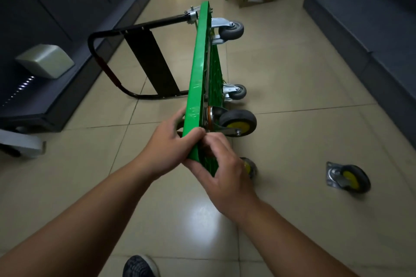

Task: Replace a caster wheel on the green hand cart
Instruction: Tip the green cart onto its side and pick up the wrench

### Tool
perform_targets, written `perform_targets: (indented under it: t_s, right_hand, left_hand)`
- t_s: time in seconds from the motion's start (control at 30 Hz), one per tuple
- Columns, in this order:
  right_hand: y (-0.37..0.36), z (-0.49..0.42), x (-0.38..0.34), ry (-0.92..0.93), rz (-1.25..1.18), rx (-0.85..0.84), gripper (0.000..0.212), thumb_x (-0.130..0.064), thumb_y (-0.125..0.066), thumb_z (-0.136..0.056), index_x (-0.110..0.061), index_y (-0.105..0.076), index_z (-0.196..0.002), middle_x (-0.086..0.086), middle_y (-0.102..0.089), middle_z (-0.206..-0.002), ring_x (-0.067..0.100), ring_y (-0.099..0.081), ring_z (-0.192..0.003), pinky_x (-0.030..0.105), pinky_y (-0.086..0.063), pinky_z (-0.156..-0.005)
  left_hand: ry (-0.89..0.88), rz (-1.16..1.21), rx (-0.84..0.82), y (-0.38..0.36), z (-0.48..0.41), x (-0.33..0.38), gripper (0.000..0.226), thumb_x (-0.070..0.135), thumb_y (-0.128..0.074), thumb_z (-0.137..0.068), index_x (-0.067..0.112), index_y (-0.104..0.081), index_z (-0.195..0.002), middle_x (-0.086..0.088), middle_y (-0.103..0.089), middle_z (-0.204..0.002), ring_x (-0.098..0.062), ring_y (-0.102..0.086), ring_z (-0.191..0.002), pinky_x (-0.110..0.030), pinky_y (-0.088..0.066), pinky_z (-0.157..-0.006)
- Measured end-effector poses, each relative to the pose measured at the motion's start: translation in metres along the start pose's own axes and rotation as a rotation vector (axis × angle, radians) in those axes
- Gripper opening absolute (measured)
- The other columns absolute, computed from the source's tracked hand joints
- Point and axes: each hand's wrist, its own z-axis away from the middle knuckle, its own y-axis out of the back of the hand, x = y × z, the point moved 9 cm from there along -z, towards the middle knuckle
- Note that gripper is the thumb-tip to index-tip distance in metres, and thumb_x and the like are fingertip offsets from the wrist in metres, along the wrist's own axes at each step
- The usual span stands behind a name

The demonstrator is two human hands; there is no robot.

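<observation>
Tiled floor (292, 69); cart (199, 69) tipped on long edge, deck upright, handle (108, 36) out to cart's left. Left hand (166, 153) grasping cart's near corner, fingers (193, 134) curled over top edge. Right hand (222, 177) cupping same corner from underside, fingers bent against ribs; anything small pinched there not discernible. Mounted caster (238, 122) just beyond fingers. Loose caster (347, 179) on floor right of cart, well apart. Third caster (249, 166) mostly hidden behind right hand

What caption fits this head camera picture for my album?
Left hand and right hand hold the green hand cart on its side; a loose yellow-hubbed black caster wheel lies nearby.
</observation>
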Motion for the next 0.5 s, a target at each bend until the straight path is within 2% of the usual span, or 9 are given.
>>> perform_targets:
  t_s: [0.07,0.13,0.2,0.27,0.33,0.37,0.4,0.43,0.5]
  right_hand:
    - [0.000,0.014,-0.005,-0.011,-0.012,0.006,0.042,-0.038,-0.068,-0.097,-0.011,-0.059,-0.126,-0.005,-0.057,-0.121,0.012,-0.061,-0.110,0.038,-0.055,-0.087]
    - [0.000,0.025,-0.009,0.017,-0.035,0.020,0.041,-0.040,-0.068,-0.097,-0.016,-0.058,-0.128,-0.010,-0.057,-0.122,0.008,-0.061,-0.112,0.031,-0.055,-0.089]
    - [0.005,0.038,-0.001,0.064,-0.044,0.041,0.042,-0.042,-0.065,-0.099,-0.020,-0.057,-0.134,-0.012,-0.055,-0.129,0.008,-0.059,-0.119,0.024,-0.052,-0.095]
    - [0.024,0.060,0.033,0.009,-0.011,0.167,0.039,-0.044,-0.061,-0.100,-0.025,-0.059,-0.134,-0.012,-0.056,-0.130,0.011,-0.062,-0.117,0.020,-0.051,-0.095]
    - [0.055,0.102,0.098,-0.253,0.067,0.401,0.025,-0.039,-0.064,-0.097,-0.031,-0.063,-0.121,-0.012,-0.060,-0.117,0.011,-0.066,-0.104,0.021,-0.053,-0.086]
    - [0.066,0.127,0.136,-0.435,0.150,0.461,0.022,-0.034,-0.067,-0.094,-0.031,-0.063,-0.115,-0.010,-0.060,-0.111,0.015,-0.067,-0.101,0.027,-0.054,-0.083]
    - [0.070,0.153,0.175,-0.630,0.250,0.429,0.022,-0.031,-0.070,-0.092,-0.027,-0.064,-0.113,-0.006,-0.060,-0.109,0.021,-0.065,-0.102,0.035,-0.055,-0.081]
    - [0.068,0.178,0.210,-0.801,0.372,0.309,0.025,-0.031,-0.072,-0.092,-0.023,-0.064,-0.114,-0.002,-0.061,-0.112,0.025,-0.062,-0.107,0.040,-0.054,-0.082]
    - [0.061,0.216,0.259,-0.979,0.593,0.018,0.041,-0.035,-0.073,-0.091,-0.016,-0.061,-0.125,0.005,-0.061,-0.124,0.028,-0.055,-0.118,0.040,-0.049,-0.092]
  left_hand:
    - [0.002,-0.028,0.001,-0.001,0.013,-0.002,0.048,0.021,-0.069,-0.094,0.053,-0.057,-0.128,0.016,-0.073,-0.106,0.000,-0.073,-0.092,-0.016,-0.058,-0.066]
    - [0.034,-0.043,-0.004,-0.003,0.023,-0.007,0.052,0.023,-0.070,-0.095,0.044,-0.052,-0.139,0.015,-0.067,-0.117,0.001,-0.072,-0.094,-0.019,-0.060,-0.067]
    - [0.075,-0.046,0.005,-0.002,0.027,-0.010,0.060,0.028,-0.070,-0.095,0.035,-0.046,-0.149,0.008,-0.063,-0.129,-0.008,-0.073,-0.098,-0.024,-0.062,-0.068]
    - [0.108,-0.062,0.014,-0.002,0.026,-0.012,0.063,0.032,-0.068,-0.095,0.036,-0.039,-0.151,0.007,-0.060,-0.132,-0.009,-0.073,-0.094,-0.019,-0.060,-0.062]
    - [0.129,-0.044,0.019,-0.005,0.024,-0.010,0.070,0.035,-0.067,-0.095,0.045,-0.031,-0.154,0.011,-0.054,-0.132,0.005,-0.072,-0.088,-0.013,-0.055,-0.054]
    - [0.130,-0.032,0.021,-0.005,0.023,-0.007,0.075,0.038,-0.067,-0.095,0.051,-0.025,-0.156,0.016,-0.051,-0.130,0.013,-0.068,-0.087,-0.011,-0.054,-0.053]
    - [0.132,-0.022,0.022,-0.007,0.022,-0.005,0.080,0.044,-0.068,-0.092,0.056,-0.021,-0.156,0.023,-0.049,-0.125,0.015,-0.067,-0.087,-0.012,-0.054,-0.054]
    - [0.136,-0.008,0.017,-0.009,0.021,-0.004,0.086,0.048,-0.067,-0.086,0.060,-0.017,-0.155,0.031,-0.047,-0.120,0.012,-0.069,-0.089,-0.016,-0.057,-0.057]
    - [0.154,0.019,0.014,-0.014,0.019,-0.006,0.090,0.048,-0.064,-0.077,0.068,-0.016,-0.151,0.046,-0.044,-0.114,0.002,-0.072,-0.092,-0.027,-0.061,-0.069]
